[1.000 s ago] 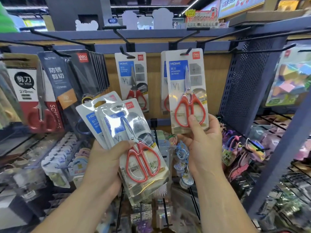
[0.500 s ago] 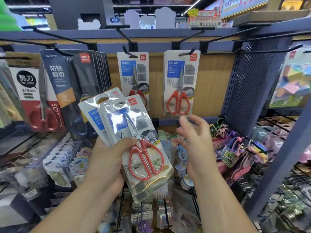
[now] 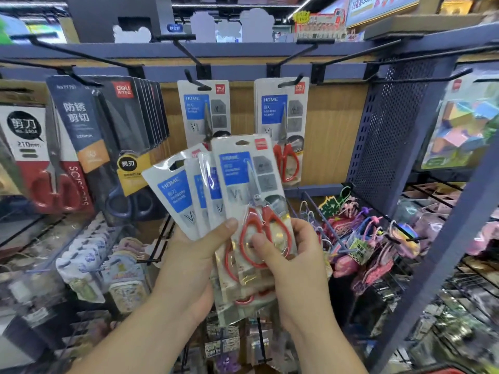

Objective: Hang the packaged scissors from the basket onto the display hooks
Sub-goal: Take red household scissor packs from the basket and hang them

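Red handles show through the blister of the front pack (image 3: 243, 179), where the right hand (image 3: 294, 268) pinches it, thumb on the face and fingers behind, probably to slide it free of the others. The left hand (image 3: 194, 255) is clamped on the fan (image 3: 172, 195) of other packs, thumb across their lower parts; spreading them likely keeps each hang-hole reachable. All are held upright before the rack, hole ends up, ready for hooking. Beyond, two matching packs hang: one (image 3: 205, 109) on the centre hook (image 3: 195, 82), another (image 3: 280, 112) on the next hook (image 3: 290, 82) rightward. Further right, a long hook (image 3: 421, 76) stands bare. No basket is visible.
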Demonstrator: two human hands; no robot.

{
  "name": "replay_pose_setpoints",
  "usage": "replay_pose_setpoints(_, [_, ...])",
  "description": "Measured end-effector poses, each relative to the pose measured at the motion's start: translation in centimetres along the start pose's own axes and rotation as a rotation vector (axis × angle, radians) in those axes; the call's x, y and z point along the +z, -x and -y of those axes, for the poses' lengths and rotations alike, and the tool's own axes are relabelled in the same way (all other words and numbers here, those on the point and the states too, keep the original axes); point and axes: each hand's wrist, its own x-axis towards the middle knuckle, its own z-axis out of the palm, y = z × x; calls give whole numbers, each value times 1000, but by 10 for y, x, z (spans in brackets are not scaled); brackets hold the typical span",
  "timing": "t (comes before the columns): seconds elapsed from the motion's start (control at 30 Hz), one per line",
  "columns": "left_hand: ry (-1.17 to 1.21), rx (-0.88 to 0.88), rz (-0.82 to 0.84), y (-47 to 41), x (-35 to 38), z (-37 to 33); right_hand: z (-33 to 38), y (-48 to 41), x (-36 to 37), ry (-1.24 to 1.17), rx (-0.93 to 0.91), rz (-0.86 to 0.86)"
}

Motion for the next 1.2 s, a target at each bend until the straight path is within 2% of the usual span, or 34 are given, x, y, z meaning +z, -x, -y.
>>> replay_pose_setpoints(0.2, [6, -65, 27, 1, -2, 5, 2, -3, -2, -141, 2, -3])
replay_pose_setpoints(0.37, [-67, 6, -17, 0, -3, 6, -5, -4, -5, -193, 10, -18])
replay_pose_setpoints(0.6, [-119, 41, -114, -10, -14, 1, 4, -13, -20, -252, -96, -117])
replay_pose_setpoints(0.9, [-74, 38, -162, -11, -17, -9, 44, -29, -28, -108, -256, 28])
replay_pose_setpoints(1.2, [-64, 54, -153, -7, -15, -13, 48, -40, -24, -40, -253, 40])
